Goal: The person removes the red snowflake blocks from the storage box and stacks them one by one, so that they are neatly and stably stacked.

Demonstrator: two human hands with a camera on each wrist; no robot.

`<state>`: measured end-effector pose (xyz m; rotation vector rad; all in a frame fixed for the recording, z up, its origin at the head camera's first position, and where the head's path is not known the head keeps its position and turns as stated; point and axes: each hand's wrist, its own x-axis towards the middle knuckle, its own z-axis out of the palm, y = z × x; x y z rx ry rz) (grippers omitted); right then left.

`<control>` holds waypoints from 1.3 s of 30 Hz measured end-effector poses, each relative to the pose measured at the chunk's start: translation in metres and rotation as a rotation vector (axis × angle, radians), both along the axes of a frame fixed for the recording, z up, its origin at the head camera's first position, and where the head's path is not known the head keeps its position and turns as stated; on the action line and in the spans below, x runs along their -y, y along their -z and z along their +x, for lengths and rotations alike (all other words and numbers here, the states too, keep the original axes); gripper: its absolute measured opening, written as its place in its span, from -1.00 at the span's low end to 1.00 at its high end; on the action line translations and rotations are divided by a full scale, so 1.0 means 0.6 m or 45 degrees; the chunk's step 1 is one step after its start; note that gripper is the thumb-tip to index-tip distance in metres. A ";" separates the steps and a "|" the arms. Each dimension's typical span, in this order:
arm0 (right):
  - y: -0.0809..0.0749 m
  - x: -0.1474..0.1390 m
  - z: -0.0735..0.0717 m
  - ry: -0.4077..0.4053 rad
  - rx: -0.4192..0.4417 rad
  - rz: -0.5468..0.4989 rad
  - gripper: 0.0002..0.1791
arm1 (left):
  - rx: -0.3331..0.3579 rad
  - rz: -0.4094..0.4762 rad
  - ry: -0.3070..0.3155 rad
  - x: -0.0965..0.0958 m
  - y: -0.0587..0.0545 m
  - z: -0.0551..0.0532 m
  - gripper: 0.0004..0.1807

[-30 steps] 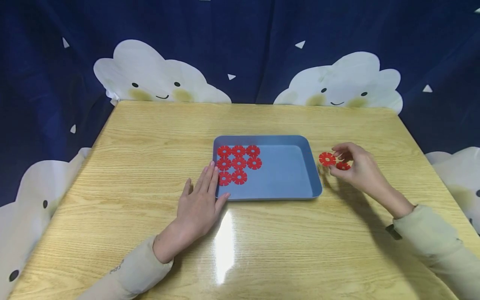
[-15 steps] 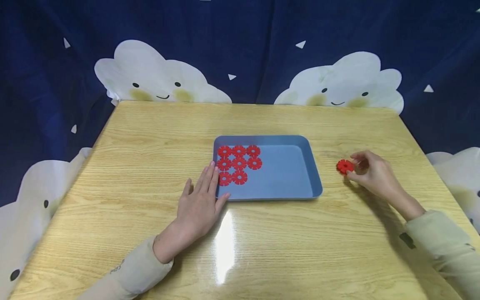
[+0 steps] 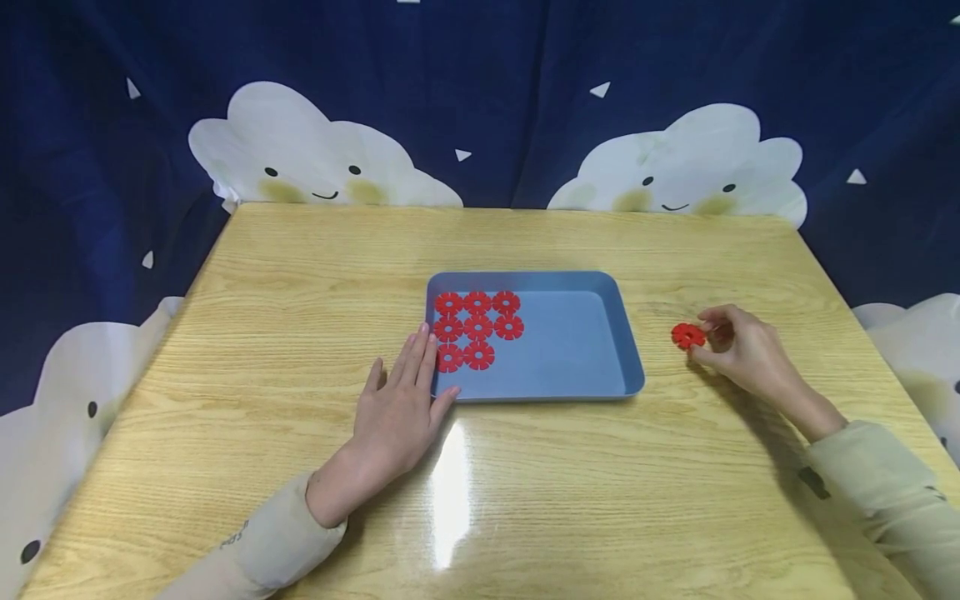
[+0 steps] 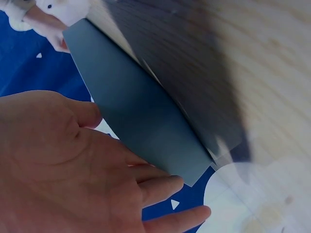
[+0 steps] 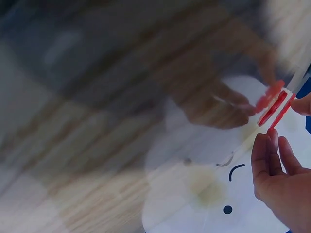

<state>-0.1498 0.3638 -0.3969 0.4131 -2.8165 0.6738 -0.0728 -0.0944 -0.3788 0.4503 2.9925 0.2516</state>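
My left hand (image 3: 397, 421) lies with straight fingers against the left side of a shallow blue-grey tray (image 3: 525, 400); the left wrist view shows the fingers along the tray's outer wall (image 4: 141, 107). Inside the tray, several red snowflake discs (image 3: 478, 327) lie flat in rows at the left end. To the right of the tray, my right hand (image 3: 750, 350) pinches a red snowflake disc (image 3: 687, 335) by its edge. In the right wrist view the pinched disc (image 5: 283, 112) hovers just over another red disc (image 5: 272, 109) on the table.
A glossy wood-grain table (image 3: 570, 492) carries everything and mirrors the hand and discs. Behind it hangs a dark blue curtain (image 3: 510, 83) with white clouds. The right part of the tray floor shows bare.
My right hand has carried its disc rightward, away from the tray, until it overlaps the other disc. In the last half second it barely shifts. My left hand stays still.
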 end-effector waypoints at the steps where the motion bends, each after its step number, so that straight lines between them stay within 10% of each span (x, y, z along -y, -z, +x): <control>1: 0.000 0.000 0.000 0.003 0.007 0.001 -0.50 | 0.004 0.000 -0.001 0.000 0.000 0.000 -0.17; 27: -0.002 0.003 -0.002 -0.031 -0.007 -0.031 -0.45 | -0.001 0.017 -0.002 0.001 0.001 0.001 -0.18; 39: -0.042 0.107 -0.011 -0.182 -0.146 -0.134 -0.54 | -0.017 0.038 0.002 0.001 0.002 0.000 -0.17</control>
